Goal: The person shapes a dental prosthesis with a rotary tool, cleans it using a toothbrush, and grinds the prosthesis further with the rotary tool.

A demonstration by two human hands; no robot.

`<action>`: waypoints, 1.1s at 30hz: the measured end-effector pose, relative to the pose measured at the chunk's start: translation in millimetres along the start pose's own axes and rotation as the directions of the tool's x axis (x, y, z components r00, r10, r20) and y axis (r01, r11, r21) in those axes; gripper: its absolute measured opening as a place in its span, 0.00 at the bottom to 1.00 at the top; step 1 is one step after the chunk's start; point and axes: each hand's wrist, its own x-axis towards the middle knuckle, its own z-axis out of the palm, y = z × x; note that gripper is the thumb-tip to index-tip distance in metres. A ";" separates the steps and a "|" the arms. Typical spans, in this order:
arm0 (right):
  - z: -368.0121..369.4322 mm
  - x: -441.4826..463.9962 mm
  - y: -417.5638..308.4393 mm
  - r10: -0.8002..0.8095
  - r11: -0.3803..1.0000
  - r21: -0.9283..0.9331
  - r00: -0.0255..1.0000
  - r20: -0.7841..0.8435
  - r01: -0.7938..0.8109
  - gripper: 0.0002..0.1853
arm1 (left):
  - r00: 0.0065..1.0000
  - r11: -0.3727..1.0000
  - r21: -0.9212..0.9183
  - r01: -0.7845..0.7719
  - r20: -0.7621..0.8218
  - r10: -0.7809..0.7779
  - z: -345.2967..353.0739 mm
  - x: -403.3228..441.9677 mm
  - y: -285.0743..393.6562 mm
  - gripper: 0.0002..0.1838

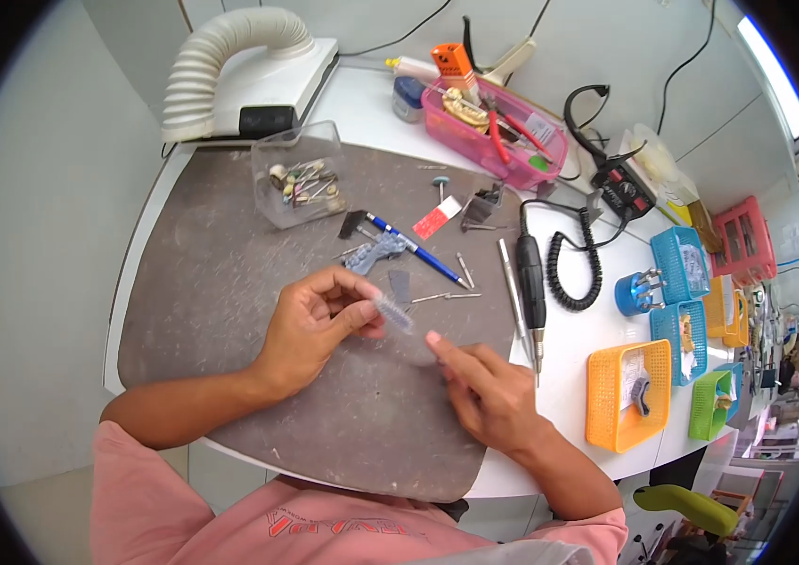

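My left hand [322, 315] is above the mat, thumb and fingers pinched on a small pale grey ridged piece [394, 314]. The piece points down and right toward my right hand; its kind is hard to tell because of blur. My right hand [491, 388] is just to the right, index finger toward the piece and the other fingers curled in. Whatever it may hold is hidden. Behind my left hand lie a blue-grey dental cast [374, 254], a blue pen [418, 250] and a small grey sheet [400, 285].
A clear box of burs [279, 213] stands on the brown mat [202, 311]. Right of it lie a black handpiece [532, 282] and its coiled cord [555, 282]. A pink basket [503, 162], an orange basket [597, 435] and a white extractor [315, 66] surround the work area.
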 end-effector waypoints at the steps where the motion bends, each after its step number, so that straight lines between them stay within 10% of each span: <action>1: 3.2 -1.3 2.3 0.004 0.999 0.033 1.000 0.009 -0.005 0.34 | 1.000 1.000 -0.007 0.012 0.000 -0.012 0.1 0.2 0.8 0.08; 33: 0.0 -4.2 1.0 0.002 0.999 0.052 1.000 0.015 -0.003 0.33 | 1.000 1.000 -0.021 0.007 0.010 -0.007 0.9 0.7 0.7 0.07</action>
